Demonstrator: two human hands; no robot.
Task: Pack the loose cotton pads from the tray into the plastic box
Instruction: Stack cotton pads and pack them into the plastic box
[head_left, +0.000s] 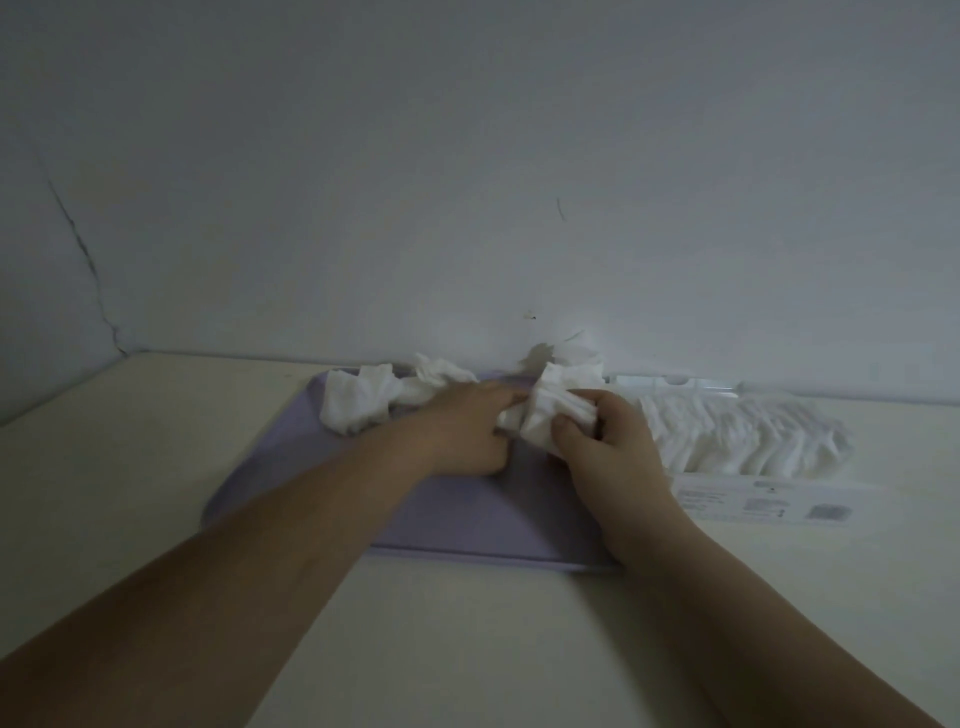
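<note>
Head camera, looking down over both forearms: the plastic box (748, 441) lies just right of the tray (467, 514), its long axis running left to right along the wall, open top up, with a row of white pads (727, 431) standing packed edge to edge along that length. A printed label faces the viewer on its near wall. Over the tray's far right part, the right hand (618, 441) has thumb and fingers closed on a soft, crumpled wad of cotton pads (556, 410), and the left hand (467, 431) pinches the same wad from its left side. More loose cotton pads (363, 402), limp and creased, sit heaped at the tray's far left corner. Tray is lilac, flat, smooth, rounded at the corners. It rests on a pale cream table (130, 467) pushed against a plain white wall (467, 156), which has a dark crack at the left. Dim light throughout.
</note>
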